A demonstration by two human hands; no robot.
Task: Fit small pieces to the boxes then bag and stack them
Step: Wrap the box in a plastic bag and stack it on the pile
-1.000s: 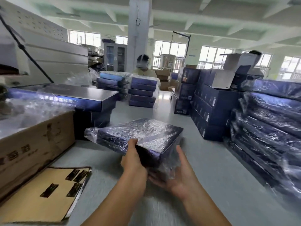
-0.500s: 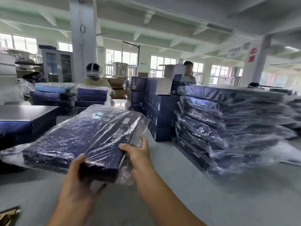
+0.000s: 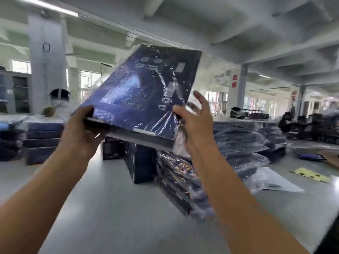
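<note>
Above the grey desk (image 3: 110, 208), the bagged box (image 3: 146, 92) hung tilted at 12 o'clock. The left hand (image 3: 80, 132) gripped its 8 o'clock corner; the right hand (image 3: 194, 123) pinched its 4 o'clock corner.

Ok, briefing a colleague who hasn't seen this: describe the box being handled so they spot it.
Find the tall stack of bagged boxes right of centre. Above its left end, the left hand and right hand hold a bagged dark blue box, tilted. Unlike the stacked ones, it is in the air.
</note>
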